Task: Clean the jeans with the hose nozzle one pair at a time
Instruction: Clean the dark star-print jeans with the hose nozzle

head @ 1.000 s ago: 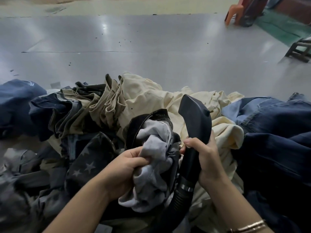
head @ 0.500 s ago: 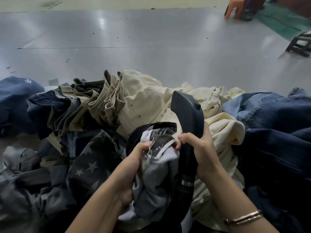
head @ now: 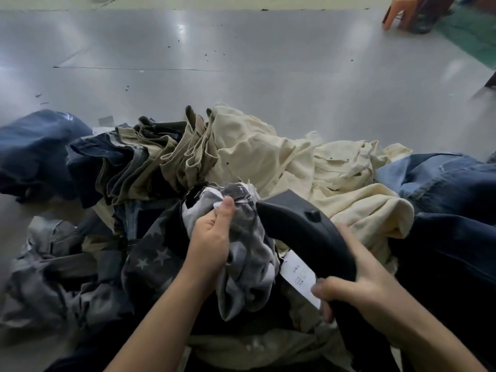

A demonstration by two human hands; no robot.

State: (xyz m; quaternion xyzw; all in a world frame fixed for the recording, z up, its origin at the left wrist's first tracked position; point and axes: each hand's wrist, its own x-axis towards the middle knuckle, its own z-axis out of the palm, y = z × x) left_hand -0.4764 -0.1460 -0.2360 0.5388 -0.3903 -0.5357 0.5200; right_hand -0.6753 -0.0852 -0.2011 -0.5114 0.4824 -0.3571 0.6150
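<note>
My left hand [head: 210,237] grips a bunched grey, faded pair of jeans [head: 247,253], turned inside out, thumb up on the cloth near its frayed top edge. My right hand [head: 359,285] holds the black hose nozzle [head: 306,224] by its curved neck. The nozzle's flat mouth lies against the right side of the grey fabric. A white label [head: 298,277] shows between the jeans and the nozzle. The hose below my right hand is mostly hidden.
The pile around holds cream trousers [head: 290,162], khaki folded pairs [head: 188,154], dark blue jeans [head: 451,189] at right, star-print dark jeans [head: 150,253] and grey pairs at left. A wide grey table surface [head: 241,63] stretches beyond. An orange stool [head: 397,12] stands far right.
The nozzle has swung down from upright and now lies tilted, its mouth against the grey jeans. My right hand slid lower and right. My left hand raised the bunched fabric.
</note>
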